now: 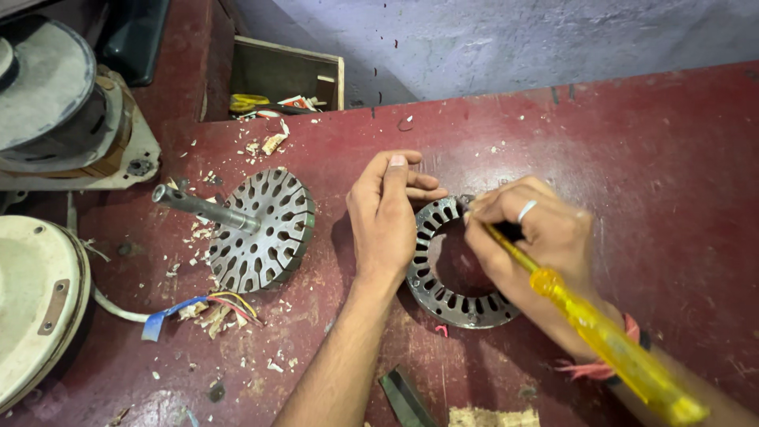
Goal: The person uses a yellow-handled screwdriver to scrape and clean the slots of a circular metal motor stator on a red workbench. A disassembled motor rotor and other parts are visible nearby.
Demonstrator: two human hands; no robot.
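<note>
A grey slotted metal stator ring [451, 300] lies flat on the dark red table [672, 158]. My left hand [387, 217] rests on the ring's left rim, palm down, fingers pressed together on it. My right hand [534, 237] grips a screwdriver with a yellow translucent handle [609, 340]; its tip sits at the ring's upper edge, hidden under my fingers. A ring is on one finger of that hand.
A round slotted rotor with a steel shaft [257, 229] stands left of my hands, amid wood shavings. Coloured wires [213, 304] trail from a cream fan housing [32, 300] at the left edge. A wooden box [288, 75] with small items sits behind. A dark flat bar [405, 399] lies near the front.
</note>
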